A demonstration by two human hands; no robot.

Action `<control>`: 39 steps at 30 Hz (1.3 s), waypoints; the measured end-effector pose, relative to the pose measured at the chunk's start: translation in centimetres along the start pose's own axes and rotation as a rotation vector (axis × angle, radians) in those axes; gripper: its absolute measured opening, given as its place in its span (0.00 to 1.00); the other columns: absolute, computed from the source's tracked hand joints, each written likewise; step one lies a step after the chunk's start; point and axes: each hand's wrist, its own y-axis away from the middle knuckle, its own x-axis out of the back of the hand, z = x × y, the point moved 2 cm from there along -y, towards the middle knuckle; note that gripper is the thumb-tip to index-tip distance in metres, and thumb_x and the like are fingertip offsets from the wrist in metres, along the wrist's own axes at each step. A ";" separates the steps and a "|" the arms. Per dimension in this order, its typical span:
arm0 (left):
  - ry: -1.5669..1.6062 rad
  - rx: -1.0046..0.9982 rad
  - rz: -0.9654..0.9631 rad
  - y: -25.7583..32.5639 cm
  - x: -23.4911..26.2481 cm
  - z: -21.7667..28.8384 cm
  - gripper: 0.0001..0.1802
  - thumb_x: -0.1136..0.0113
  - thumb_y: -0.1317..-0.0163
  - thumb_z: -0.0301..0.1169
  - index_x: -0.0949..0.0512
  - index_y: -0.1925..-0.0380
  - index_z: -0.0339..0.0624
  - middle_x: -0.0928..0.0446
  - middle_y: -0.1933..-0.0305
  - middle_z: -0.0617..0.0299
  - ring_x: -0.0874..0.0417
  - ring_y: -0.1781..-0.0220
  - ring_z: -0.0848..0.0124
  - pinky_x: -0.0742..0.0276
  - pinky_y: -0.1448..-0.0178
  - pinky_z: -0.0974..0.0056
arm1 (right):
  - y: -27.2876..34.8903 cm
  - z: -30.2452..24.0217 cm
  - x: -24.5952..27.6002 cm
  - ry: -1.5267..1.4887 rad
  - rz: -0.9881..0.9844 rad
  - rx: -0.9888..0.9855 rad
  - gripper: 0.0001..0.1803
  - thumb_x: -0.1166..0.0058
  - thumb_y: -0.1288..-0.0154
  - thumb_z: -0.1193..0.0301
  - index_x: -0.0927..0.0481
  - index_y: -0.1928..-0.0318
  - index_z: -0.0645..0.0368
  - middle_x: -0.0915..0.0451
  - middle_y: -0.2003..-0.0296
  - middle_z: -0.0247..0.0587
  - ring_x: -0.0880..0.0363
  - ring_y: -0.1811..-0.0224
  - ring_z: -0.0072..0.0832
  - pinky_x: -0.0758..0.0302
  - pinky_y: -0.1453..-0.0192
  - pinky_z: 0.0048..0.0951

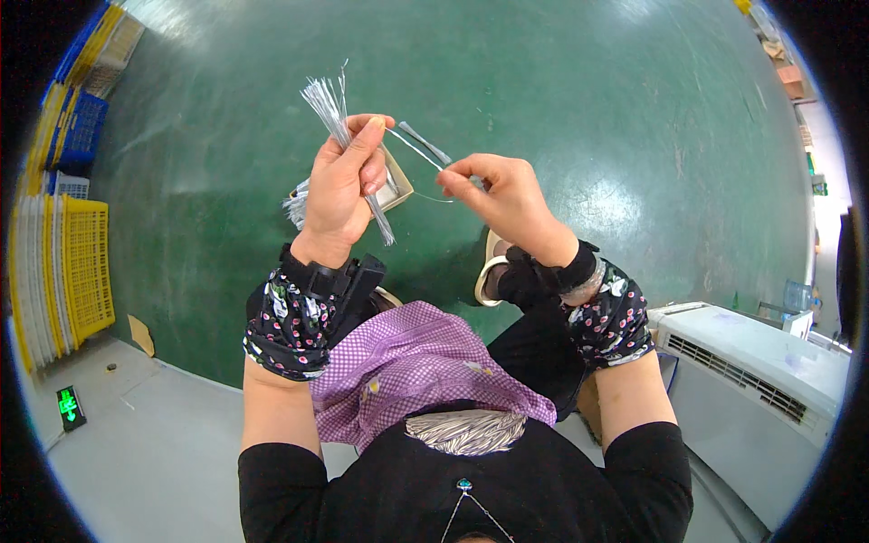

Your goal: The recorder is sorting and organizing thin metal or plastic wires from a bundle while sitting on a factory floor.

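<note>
My left hand (347,176) is closed around a bundle of thin silvery wires (326,107), whose loose ends fan out above the fist and stick out below it. Between its thumb and forefinger it also pinches one end of a pale strand (415,150). That strand runs slantwise down to my right hand (502,195), whose thumb and fingers are pinched on its other end. A thin curved wire (434,199) hangs below it. Beyond the strand, a grey bundle (425,143) lies on the floor. Partly hidden behind my left hand is a small cardboard box (399,191).
More silvery wires (296,206) lie left of the box on the green floor (634,118). Yellow, blue and white plastic crates (86,262) are stacked at the left. A white appliance with a vent (751,362) stands at the right. A purple checked cloth (416,371) covers my lap.
</note>
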 end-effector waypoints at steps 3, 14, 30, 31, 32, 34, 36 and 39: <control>-0.065 0.015 0.033 -0.1 -0.1 -0.2 0.07 0.47 0.39 0.30 0.27 0.64 0.38 0.27 0.69 0.67 0.40 0.81 0.86 0.45 0.80 0.79 | -0.1 -0.6 0.2 0.431 0.127 0.380 0.05 0.42 0.48 0.69 0.21 0.74 0.57 0.22 0.78 0.34 0.23 0.78 0.29 0.29 0.75 0.26; -0.017 0.050 0.035 -0.1 0.3 -0.1 0.07 0.47 0.39 0.30 0.26 0.64 0.39 0.29 0.74 0.70 0.41 0.82 0.86 0.46 0.80 0.78 | -0.2 0.1 0.2 -0.112 -0.090 0.073 0.10 0.49 0.40 0.68 0.22 0.73 0.61 0.21 0.77 0.34 0.24 0.74 0.22 0.30 0.71 0.22; 0.099 -0.001 -0.106 0.4 0.3 0.9 0.03 0.48 0.38 0.29 0.27 0.67 0.42 0.27 0.60 0.64 0.39 0.81 0.86 0.44 0.79 0.79 | -0.9 0.6 1.8 -1.062 -0.269 -0.424 0.14 0.57 0.36 0.68 0.30 0.53 0.61 0.27 0.63 0.32 0.47 0.83 0.09 0.45 0.80 0.13; -0.006 0.010 -0.087 0.5 0.1 0.9 0.04 0.46 0.39 0.29 0.27 0.67 0.42 0.27 0.60 0.64 0.39 0.80 0.86 0.44 0.79 0.79 | -1.0 0.8 1.7 -1.062 -0.270 -0.423 0.14 0.57 0.36 0.68 0.30 0.53 0.61 0.27 0.63 0.32 0.47 0.83 0.09 0.45 0.80 0.13; -0.005 0.010 -0.088 0.7 -0.1 0.6 0.04 0.46 0.39 0.29 0.27 0.67 0.42 0.27 0.60 0.64 0.39 0.80 0.86 0.44 0.79 0.79 | -1.1 1.1 1.6 -1.001 -0.240 -0.399 0.15 0.57 0.38 0.69 0.31 0.52 0.60 0.27 0.63 0.30 0.47 0.82 0.09 0.45 0.79 0.13; -0.302 0.108 -0.161 0.9 -0.5 -0.9 0.06 0.43 0.41 0.32 0.26 0.67 0.42 0.26 0.66 0.66 0.39 0.80 0.87 0.46 0.79 0.79 | -1.2 1.0 1.4 -0.941 -0.211 -0.375 0.16 0.57 0.39 0.69 0.31 0.50 0.60 0.28 0.63 0.29 0.46 0.81 0.09 0.45 0.78 0.13; -0.380 0.097 -0.165 1.0 -1.1 -2.0 0.05 0.43 0.41 0.31 0.26 0.68 0.42 0.28 0.68 0.68 0.39 0.81 0.87 0.46 0.79 0.80 | -1.0 0.3 0.6 -0.597 -0.368 -0.317 0.19 0.55 0.42 0.69 0.32 0.49 0.59 0.28 0.64 0.27 0.41 0.76 0.08 0.43 0.75 0.13; -0.438 0.106 -0.147 0.9 -0.8 -2.7 0.05 0.43 0.41 0.30 0.26 0.68 0.41 0.31 0.75 0.73 0.38 0.81 0.88 0.46 0.79 0.81 | -0.7 -0.6 -0.1 -0.509 -0.373 -0.275 0.20 0.53 0.43 0.69 0.32 0.49 0.60 0.30 0.64 0.26 0.37 0.70 0.09 0.41 0.71 0.13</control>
